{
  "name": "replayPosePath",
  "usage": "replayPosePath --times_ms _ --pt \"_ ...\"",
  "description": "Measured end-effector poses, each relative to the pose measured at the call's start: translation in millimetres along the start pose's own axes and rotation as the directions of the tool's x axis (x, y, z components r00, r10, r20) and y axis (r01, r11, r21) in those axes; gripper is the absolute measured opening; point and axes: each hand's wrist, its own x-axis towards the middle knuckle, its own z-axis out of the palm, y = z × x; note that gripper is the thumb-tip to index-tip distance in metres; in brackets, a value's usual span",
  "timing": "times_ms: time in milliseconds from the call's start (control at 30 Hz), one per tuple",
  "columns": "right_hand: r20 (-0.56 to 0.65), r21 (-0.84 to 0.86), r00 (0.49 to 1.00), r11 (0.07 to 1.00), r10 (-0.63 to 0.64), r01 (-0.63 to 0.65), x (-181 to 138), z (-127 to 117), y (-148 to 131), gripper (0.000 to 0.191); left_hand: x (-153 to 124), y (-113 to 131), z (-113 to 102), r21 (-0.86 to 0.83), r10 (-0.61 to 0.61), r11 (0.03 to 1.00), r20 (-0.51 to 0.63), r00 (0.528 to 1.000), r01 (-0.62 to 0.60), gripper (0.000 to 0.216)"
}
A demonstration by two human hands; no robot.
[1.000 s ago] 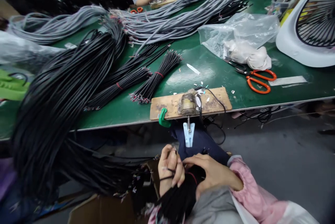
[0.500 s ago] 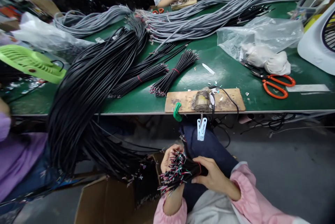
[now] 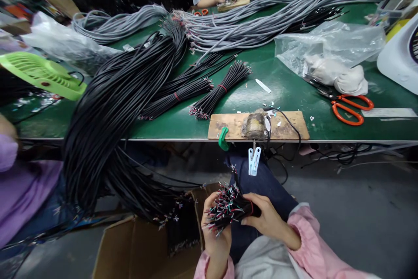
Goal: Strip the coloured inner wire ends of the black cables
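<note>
Over my lap I hold a bundle of short black cables (image 3: 240,207), tied with a red band. Its stripped ends, with red, white and green wires, face up and to the left. My left hand (image 3: 215,222) cups the wire ends from the left side and below. Around the banded part, my right hand (image 3: 266,216) has its thumb and fingers closed. Just beyond the bundle, a light blue clothespin (image 3: 254,161) hangs from the shaft of a small motor (image 3: 255,126) on a wooden board (image 3: 225,122) at the table edge.
Long black cables (image 3: 120,83) drape off the green table (image 3: 287,83) toward a cardboard box (image 3: 130,248). Two banded black bundles (image 3: 222,89), grey cables (image 3: 248,31), orange-handled scissors (image 3: 348,107), a plastic bag (image 3: 333,44) and a green fan (image 3: 42,74) lie about. Co-workers sit opposite and at left.
My left hand has shifted along the wire ends, which now sit more tightly together. The right hand keeps its grip. The opposite co-worker's hands have moved apart.
</note>
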Motion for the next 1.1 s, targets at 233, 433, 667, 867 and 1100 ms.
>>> replayPosePath --times_ms 233,433,667,867,1100 --pt "0.052 -0.011 0.999 1.0 -0.018 0.018 0.9 -3.1 -0.4 0.055 -2.8 16.5 6.1 0.003 -0.042 0.999 0.049 0.998 0.042 0.054" --pt "0.058 0.019 0.996 0.998 -0.069 0.068 -1.5 -2.8 3.4 0.052 11.2 19.1 4.6 0.068 -0.042 0.997 0.275 0.96 0.024 0.034" --pt "0.077 -0.016 0.987 0.99 -0.137 0.139 -6.0 -2.2 7.2 0.047 26.5 19.8 8.0 0.069 0.008 0.996 0.506 0.863 -0.049 0.024" --pt "0.08 -0.01 0.978 0.98 -0.195 0.196 -5.7 -3.8 7.8 0.04 22.7 28.1 10.1 0.025 0.046 0.997 0.597 0.801 -0.076 0.021" --pt "0.095 -0.008 0.972 0.976 -0.217 0.218 -5.6 -6.6 9.4 0.028 16.4 41.0 16.3 0.053 0.073 0.987 0.681 0.728 -0.149 0.024"
